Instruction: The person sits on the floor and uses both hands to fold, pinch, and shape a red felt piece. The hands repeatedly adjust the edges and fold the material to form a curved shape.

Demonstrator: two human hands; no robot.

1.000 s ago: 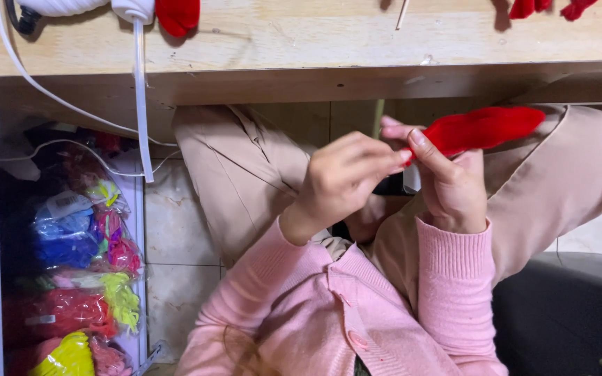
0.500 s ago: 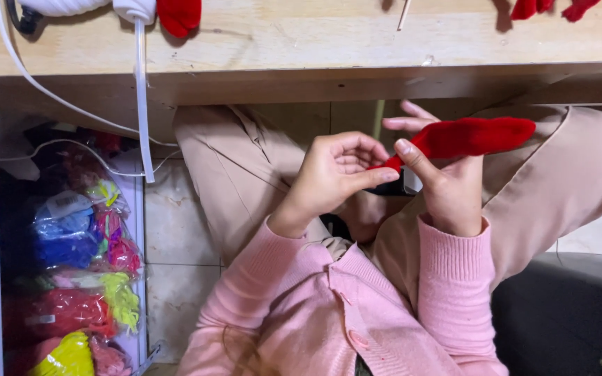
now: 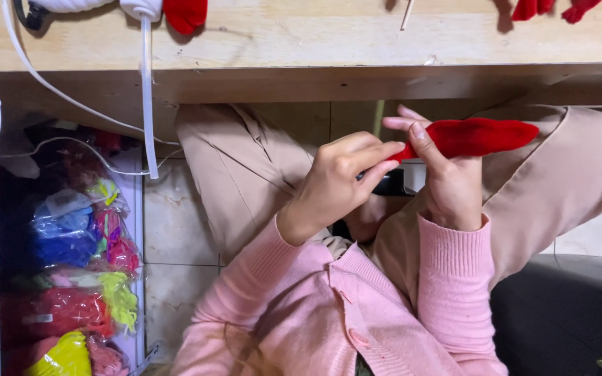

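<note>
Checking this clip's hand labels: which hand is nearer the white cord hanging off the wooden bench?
Left. The left hand pinches the red fabric piece and lies closer to the white cord; the right hand sits farther away, holding that piece.

One head-worn camera looks steeply down, close over the lap and bench edge [image 3: 357, 76].

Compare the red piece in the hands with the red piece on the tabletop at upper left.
The held red piece is long and tapered, lying sideways; the tabletop red piece shows only a short rounded end, cut off by the frame. The held one is pinched by the left hand and right hand below the table edge; the tabletop one lies untouched beside a white cord. Both are red and soft-looking.
</note>
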